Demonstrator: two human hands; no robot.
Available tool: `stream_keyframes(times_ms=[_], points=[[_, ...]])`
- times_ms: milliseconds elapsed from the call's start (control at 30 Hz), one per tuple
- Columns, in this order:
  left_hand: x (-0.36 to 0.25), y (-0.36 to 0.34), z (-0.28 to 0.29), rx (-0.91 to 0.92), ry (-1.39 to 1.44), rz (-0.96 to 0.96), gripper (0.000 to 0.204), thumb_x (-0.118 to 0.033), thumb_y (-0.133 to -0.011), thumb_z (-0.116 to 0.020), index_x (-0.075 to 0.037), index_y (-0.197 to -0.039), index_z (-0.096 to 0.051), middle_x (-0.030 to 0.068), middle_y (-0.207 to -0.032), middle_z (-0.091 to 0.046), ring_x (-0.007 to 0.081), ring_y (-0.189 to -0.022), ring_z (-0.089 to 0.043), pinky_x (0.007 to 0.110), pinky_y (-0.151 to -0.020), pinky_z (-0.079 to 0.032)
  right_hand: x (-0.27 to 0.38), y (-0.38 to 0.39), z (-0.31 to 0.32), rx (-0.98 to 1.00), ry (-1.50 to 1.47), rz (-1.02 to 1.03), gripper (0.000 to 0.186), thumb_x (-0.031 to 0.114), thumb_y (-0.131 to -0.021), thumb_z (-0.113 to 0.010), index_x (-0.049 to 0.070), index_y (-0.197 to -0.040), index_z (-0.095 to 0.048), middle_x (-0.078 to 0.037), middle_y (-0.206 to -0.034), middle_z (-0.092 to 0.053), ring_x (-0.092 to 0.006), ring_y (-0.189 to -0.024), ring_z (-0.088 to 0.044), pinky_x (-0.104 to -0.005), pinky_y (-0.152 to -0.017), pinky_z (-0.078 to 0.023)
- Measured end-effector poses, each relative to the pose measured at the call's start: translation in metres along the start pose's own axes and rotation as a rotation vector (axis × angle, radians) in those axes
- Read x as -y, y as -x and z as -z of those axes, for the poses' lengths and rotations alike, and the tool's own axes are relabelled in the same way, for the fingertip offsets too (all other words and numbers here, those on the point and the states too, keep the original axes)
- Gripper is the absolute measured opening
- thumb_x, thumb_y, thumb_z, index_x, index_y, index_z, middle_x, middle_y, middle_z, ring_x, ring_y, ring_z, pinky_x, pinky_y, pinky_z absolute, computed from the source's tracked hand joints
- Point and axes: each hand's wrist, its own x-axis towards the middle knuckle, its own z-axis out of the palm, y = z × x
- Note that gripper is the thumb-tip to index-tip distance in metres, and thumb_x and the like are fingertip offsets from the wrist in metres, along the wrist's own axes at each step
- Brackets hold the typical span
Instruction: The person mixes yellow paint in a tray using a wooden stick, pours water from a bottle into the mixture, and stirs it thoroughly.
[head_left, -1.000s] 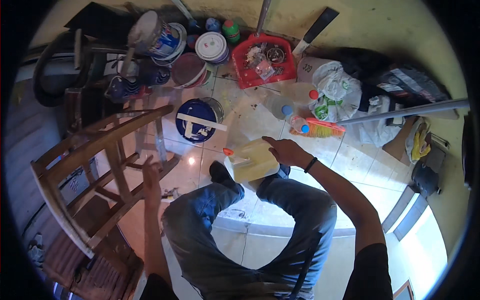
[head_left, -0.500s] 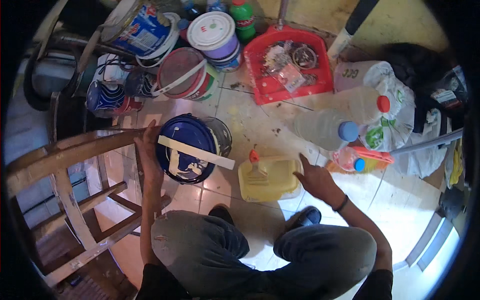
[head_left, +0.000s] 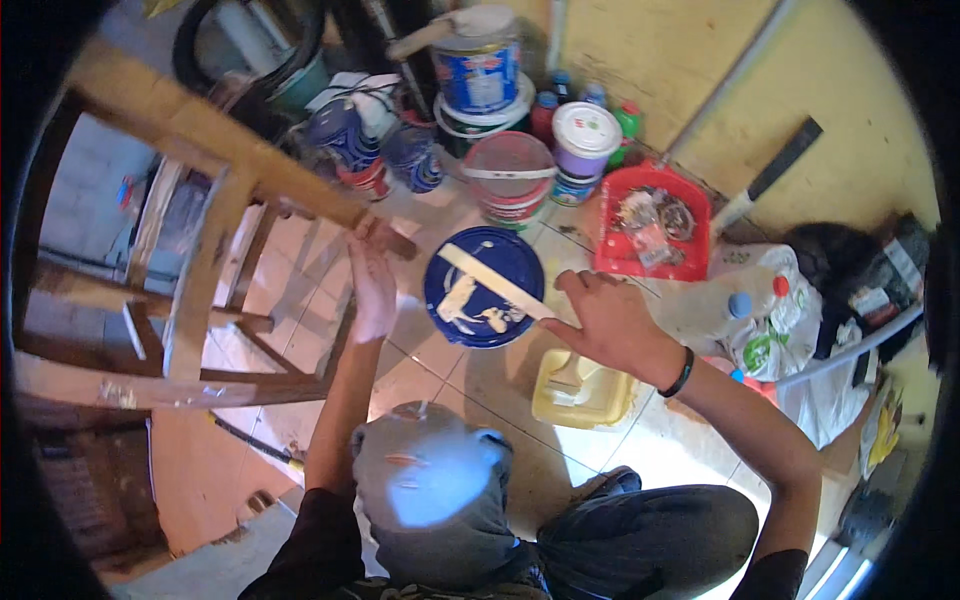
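Note:
My left hand [head_left: 371,290] is closed round the end of a bar of a wooden frame [head_left: 210,260], a chair or stool tilted at my left. A flat pale wooden stick [head_left: 490,278] lies aslant over the blue bucket lid [head_left: 520,258], which is smeared with cream paint. The near right end of the stick runs in between the thumb and fingers of my right hand [head_left: 610,318]. Beneath that hand sits a yellow tray [head_left: 590,412] with a paintbrush [head_left: 568,378] in it; its handle is hidden by the hand.
Beyond the lid stand a red-lidded bucket [head_left: 508,190], a white-lidded tub [head_left: 586,135] and stacked paint buckets [head_left: 478,80]. A red dustpan [head_left: 612,235] with litter is at the far right. A clear blue-capped bottle [head_left: 705,310] and plastic bags [head_left: 780,335] lie at the right.
My right hand has left the tray's edge and come to the stick's end. The wooden frame has been raised and tilted in my left hand. The view has shifted.

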Motion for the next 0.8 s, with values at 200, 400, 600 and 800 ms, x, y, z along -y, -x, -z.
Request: stream_keyframes(times_ms=[200, 400, 600, 800], points=[[-0.044, 0.039, 0.015, 0.232, -0.534, 0.098, 0.053, -0.044, -0.118, -0.05, -0.001, -0.149, -0.054, 0.0145, -0.143, -0.064, 0.0265, -0.136, -0.06, 0.046, -0.118, -0.043, 0.012, -0.021, -0.001, 0.251, -0.064, -0.147, 0.055, 0.043, -0.092, -0.082, 0.001, -0.116, -0.058, -0.024, -0.085, -0.076, -0.044, -0.086, -0.078, -0.0556, -0.075, -0.06], [-0.073, 0.042, -0.008, 0.524, -1.0, -0.284, 0.036, -0.019, -0.097, -0.081, -0.001, -0.124, -0.065, 0.0199, -0.118, -0.068, 0.0364, -0.113, -0.067, 0.046, -0.102, -0.052, 0.003, -0.02, -0.012, 0.292, -0.153, -0.141, 0.047, 0.036, -0.094, -0.078, 0.0, -0.119, -0.061, -0.025, -0.087, -0.076, -0.0468, -0.084, -0.076, -0.0588, -0.078, -0.059], [-0.091, 0.017, -0.058, 0.803, -1.195, -0.336, 0.022, -0.015, -0.094, -0.082, -0.003, -0.105, -0.067, 0.0154, -0.101, -0.068, 0.0375, -0.102, -0.066, 0.047, -0.089, -0.051, -0.016, 0.003, 0.009, 0.157, -0.227, -0.155, 0.031, 0.026, -0.097, -0.077, 0.005, -0.119, -0.07, -0.018, -0.092, -0.081, -0.0395, -0.083, -0.079, -0.0517, -0.076, -0.061], [-0.096, -0.027, -0.106, 0.947, -1.256, -0.297, 0.049, -0.014, -0.087, -0.087, -0.004, -0.129, -0.062, 0.0182, -0.124, -0.066, 0.0365, -0.119, -0.066, 0.049, -0.101, -0.052, -0.048, 0.047, 0.016, 0.061, -0.433, -0.44, 0.03, 0.026, -0.099, -0.076, 0.006, -0.12, -0.069, -0.022, -0.099, -0.081, -0.0407, -0.084, -0.08, -0.0507, -0.078, -0.063]])
